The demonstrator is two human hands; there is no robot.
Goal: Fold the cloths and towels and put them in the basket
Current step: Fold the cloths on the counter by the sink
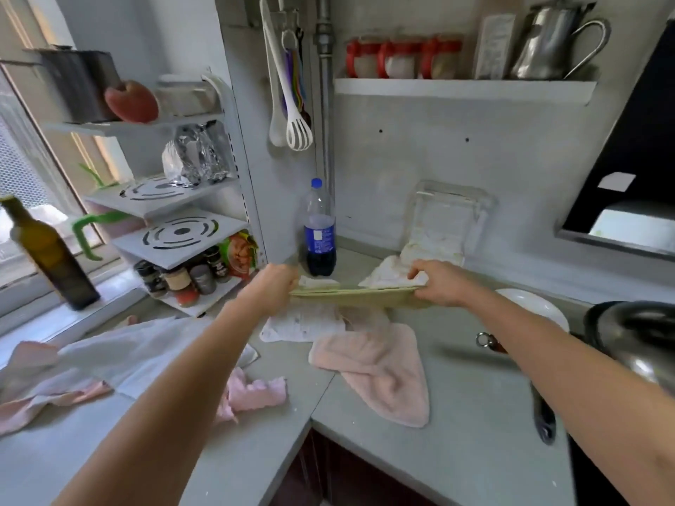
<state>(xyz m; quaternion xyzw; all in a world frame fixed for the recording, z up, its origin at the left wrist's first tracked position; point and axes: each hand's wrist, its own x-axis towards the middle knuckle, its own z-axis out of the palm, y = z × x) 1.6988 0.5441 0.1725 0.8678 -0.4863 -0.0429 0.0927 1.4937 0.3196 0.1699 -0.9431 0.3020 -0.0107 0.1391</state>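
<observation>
I am pinching a folded beige cloth (359, 296) by its ends with my left hand (278, 284) and right hand (436, 284), holding it taut above the tabletop (467, 414).

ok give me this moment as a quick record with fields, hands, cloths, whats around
left hand: pinches the left end of the beige cloth
right hand: pinches its right end
beige cloth: folded, stretched flat between both hands above the counter
pink towel: crumpled on the counter below the hands
white cloth: spread out at left, unfolded
small pink cloth: bunched beside it
cola bottle: upright in the corner
basket: not in view
</observation>
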